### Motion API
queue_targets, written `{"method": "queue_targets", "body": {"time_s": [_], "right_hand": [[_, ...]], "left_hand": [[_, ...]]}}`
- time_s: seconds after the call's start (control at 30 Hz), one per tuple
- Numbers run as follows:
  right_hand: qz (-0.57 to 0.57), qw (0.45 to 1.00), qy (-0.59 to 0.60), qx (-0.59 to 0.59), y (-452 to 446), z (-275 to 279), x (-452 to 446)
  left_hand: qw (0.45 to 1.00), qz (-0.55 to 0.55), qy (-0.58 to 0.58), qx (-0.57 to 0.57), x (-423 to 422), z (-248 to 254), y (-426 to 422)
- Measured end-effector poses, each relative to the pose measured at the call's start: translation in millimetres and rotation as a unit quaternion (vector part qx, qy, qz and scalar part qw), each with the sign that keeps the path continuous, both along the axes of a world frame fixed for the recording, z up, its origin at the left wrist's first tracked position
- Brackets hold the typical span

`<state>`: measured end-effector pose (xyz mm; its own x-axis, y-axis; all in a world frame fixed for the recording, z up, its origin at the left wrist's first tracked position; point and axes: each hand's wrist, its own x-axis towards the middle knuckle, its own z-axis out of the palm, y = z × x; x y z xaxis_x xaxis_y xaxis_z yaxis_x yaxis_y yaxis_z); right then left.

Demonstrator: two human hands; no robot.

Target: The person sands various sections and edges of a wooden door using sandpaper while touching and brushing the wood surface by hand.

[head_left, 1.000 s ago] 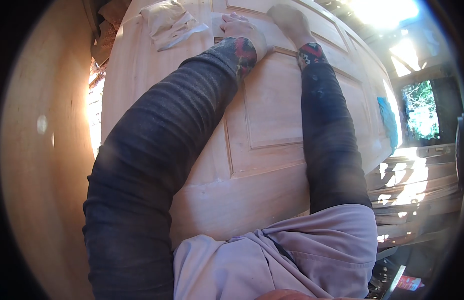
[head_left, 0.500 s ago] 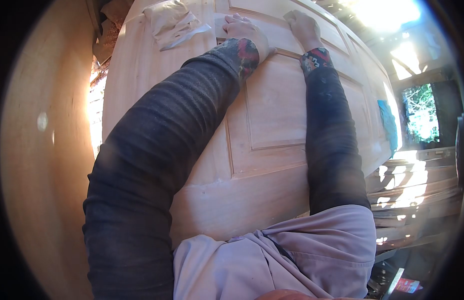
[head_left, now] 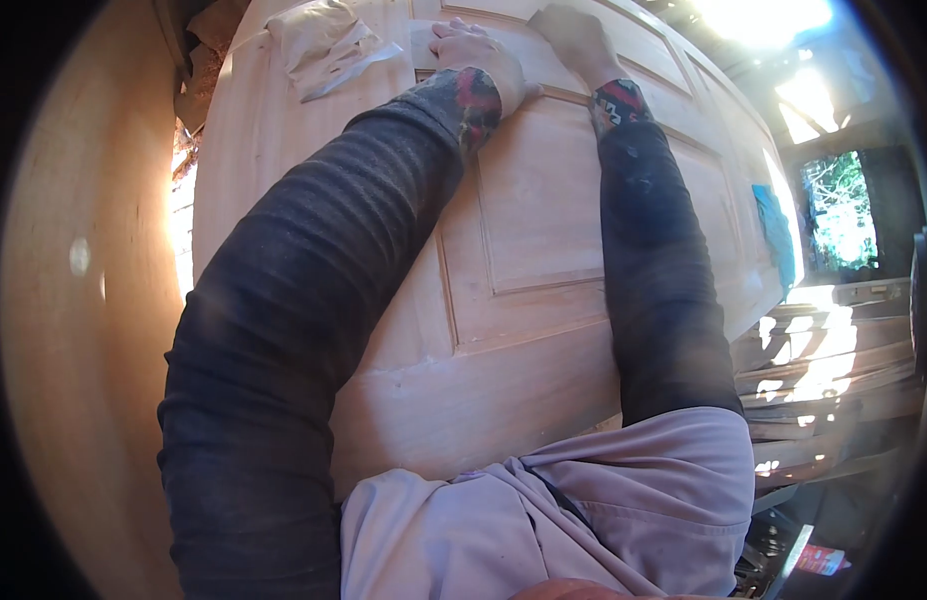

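Observation:
A pale wooden panelled door (head_left: 543,220) lies before me, its recessed panels framed by moulded edges. My left hand (head_left: 480,55) rests on its far part, fingers stretched out and thumb apart. Next to those fingers is a small whitish patch I cannot identify. To the right, my right hand (head_left: 580,45) is closed and pressed down at the moulding near a panel's upper edge. Whatever sits in its fingers is hidden. A crumpled, translucent plastic bag (head_left: 323,45) lies on the door, left of my left hand.
A tall plain wooden board (head_left: 73,300) stands along the left side. Blue cloth or plastic (head_left: 773,240) hangs at the door's right edge. Stacked timber (head_left: 833,380) fills the right, with a red-and-white item (head_left: 820,560) below it.
My right hand has shifted left along the moulding, closer to my left hand. My left hand stays on the door. The whole view has shifted slightly.

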<state>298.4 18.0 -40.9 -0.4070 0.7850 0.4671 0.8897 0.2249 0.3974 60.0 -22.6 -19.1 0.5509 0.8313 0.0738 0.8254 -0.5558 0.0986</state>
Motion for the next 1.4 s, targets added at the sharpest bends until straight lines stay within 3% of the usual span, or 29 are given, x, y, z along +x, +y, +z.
{"method": "queue_targets", "body": {"time_s": [0.1,0.2,0.3,0.4,0.5,0.6,0.7,0.8,0.9,1.0,1.1,1.2,1.3,1.4], "right_hand": [[-0.207,0.965,0.163,-0.011,-12,6,5],[-0.177,0.978,0.107,-0.013,-10,3,10],[-0.092,0.976,0.196,0.009,-12,11,-39],[-0.103,0.994,-0.006,0.039,4,-4,8],[-0.283,0.949,0.136,0.018,11,-21,65],[-0.071,0.995,0.065,0.022,-7,-1,13],[-0.022,0.981,0.191,0.015,-8,15,-51],[-0.023,0.999,0.044,-0.023,3,5,-2],[-0.192,0.956,0.215,-0.059,-15,6,26],[-0.080,0.995,-0.060,-0.007,-4,-5,28],[-0.007,0.981,0.192,-0.007,-7,14,-53],[0.027,0.999,0.041,-0.016,0,9,-12],[-0.164,0.967,0.195,-0.014,-28,14,1],[-0.228,0.965,0.127,0.008,-27,12,2]], "left_hand": [[1.000,-0.011,0.004,-0.003,-5,2,4],[1.000,-0.003,-0.001,-0.005,-5,6,1],[1.000,-0.002,-0.005,0.002,-2,2,-1],[1.000,-0.010,0.004,-0.003,-5,5,2],[1.000,-0.002,-0.006,-0.004,-6,4,2],[1.000,0.002,-0.011,0.002,-4,7,-3],[1.000,-0.016,-0.001,0.006,-5,3,-3],[1.000,-0.020,0.004,-0.007,-7,7,3],[1.000,-0.006,-0.006,-0.004,-6,4,2],[1.000,0.002,-0.016,0.013,-1,2,-2],[1.000,-0.012,-0.004,0.013,-4,0,0],[1.000,-0.017,0.008,0.000,-6,5,4],[1.000,-0.006,0.009,-0.007,-3,1,6],[1.000,0.011,-0.008,0.000,2,0,3]]}}
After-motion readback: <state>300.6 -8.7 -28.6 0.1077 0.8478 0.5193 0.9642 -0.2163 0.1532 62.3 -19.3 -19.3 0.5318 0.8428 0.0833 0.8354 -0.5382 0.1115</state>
